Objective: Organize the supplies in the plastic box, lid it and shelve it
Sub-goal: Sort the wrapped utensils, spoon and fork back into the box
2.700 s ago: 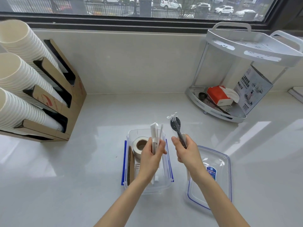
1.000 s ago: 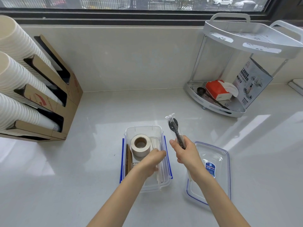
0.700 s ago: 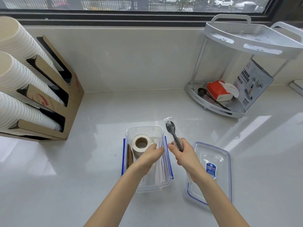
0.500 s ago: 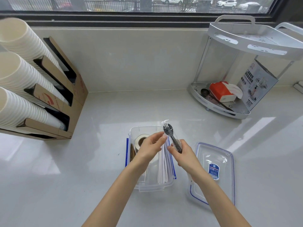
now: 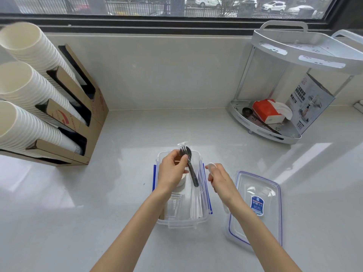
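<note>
Your left hand [image 5: 172, 169] pinches the black plastic fork and spoon in a clear wrapper [image 5: 189, 163] over the open clear plastic box with blue clips [image 5: 182, 222] on the pale surface [image 5: 98, 203]. Your right hand [image 5: 220, 178] grips a white plastic utensil [image 5: 211, 166] beside the box. The clear blue-rimmed lid [image 5: 255, 209] lies right of it.

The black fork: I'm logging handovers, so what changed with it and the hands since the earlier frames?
The wrapped black fork passed from the right hand to the left hand, which let go of white packets it had lowered into the plastic box. The right hand keeps a white utensil. The lid stayed on the counter, right of the box.
</note>
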A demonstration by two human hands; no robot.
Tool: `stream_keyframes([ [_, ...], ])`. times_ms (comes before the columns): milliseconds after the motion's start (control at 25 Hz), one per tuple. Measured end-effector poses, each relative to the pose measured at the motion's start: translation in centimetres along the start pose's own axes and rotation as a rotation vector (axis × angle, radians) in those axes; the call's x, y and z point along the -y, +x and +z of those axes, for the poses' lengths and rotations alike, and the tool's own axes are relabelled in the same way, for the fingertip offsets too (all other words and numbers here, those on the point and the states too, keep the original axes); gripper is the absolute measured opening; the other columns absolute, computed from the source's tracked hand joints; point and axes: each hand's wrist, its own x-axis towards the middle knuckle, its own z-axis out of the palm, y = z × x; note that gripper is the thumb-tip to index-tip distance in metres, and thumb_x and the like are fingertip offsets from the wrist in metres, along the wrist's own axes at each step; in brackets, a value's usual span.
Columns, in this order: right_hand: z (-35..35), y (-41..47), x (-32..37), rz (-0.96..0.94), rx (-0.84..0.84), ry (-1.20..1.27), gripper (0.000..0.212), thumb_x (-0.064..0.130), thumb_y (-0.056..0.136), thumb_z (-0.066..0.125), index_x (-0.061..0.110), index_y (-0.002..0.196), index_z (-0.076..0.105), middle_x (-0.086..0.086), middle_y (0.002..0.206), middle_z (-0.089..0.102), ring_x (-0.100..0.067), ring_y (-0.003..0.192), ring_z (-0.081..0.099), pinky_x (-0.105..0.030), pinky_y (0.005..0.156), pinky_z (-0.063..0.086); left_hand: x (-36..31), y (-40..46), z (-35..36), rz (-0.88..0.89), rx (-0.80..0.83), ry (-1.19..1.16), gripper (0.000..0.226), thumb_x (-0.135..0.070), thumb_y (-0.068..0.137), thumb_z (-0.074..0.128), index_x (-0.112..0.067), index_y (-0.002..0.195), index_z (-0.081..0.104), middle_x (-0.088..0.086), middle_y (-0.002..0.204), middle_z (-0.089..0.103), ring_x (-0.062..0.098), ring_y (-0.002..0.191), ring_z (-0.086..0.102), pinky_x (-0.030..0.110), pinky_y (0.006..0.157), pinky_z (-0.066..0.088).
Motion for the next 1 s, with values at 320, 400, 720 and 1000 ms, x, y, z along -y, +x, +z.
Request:
stream_keyframes([
  [320,-1.2,0.5,0.3,-0.103,-0.082,0.106,0.014,0.024,0.095,0.038,0.026,0.084,0.047,0.011,0.078,0.066,-0.005,0.075,0.059,-0.018,0.068,0.044,2.9,-0.4,0.7,0.181,0.087,0.621,0.038,-0.01,0.087,0.047,-0.021,0.124,0.044,0.002,0.096,0.055,0.019,0.079,0.052,0.034,0.081,0.047],
  [400,-1.4,0.7,0.2,-0.124,-0.091,0.104,0.011,0.03,0.094,0.041,0.026,0.086,0.048,0.017,0.08,0.067,0.001,0.08,0.058,-0.017,0.072,0.042,3.6,-0.6,1.0,0.179,0.122,0.682,0.035,-0.013,0.088,0.047,-0.021,0.122,0.044,0.006,0.103,0.058,0.022,0.084,0.056,0.04,0.082,0.05],
  [720,-1.5,1.2,-0.2,-0.103,-0.138,0.148,0.009,0.018,0.091,0.048,0.019,0.085,0.055,0.004,0.078,0.06,-0.022,0.082,0.065,-0.024,0.066,0.053,5.3,-1.3,1.4,0.164,0.18,0.89,0.027,-0.011,0.09,0.043,-0.013,0.117,0.042,0.012,0.109,0.061,0.033,0.094,0.061,0.045,0.078,0.052],
  [1000,-1.0,1.6,0.1,-0.125,-0.1,0.005,0.016,0.016,0.089,0.05,0.02,0.102,0.057,0.0,0.077,0.058,-0.016,0.068,0.065,-0.019,0.05,0.057,5.3,-1.1,0.9,0.237,0.116,0.934,0.042,-0.02,0.091,0.044,-0.018,0.132,0.037,0.007,0.113,0.057,0.024,0.101,0.054,0.036,0.077,0.051],
])
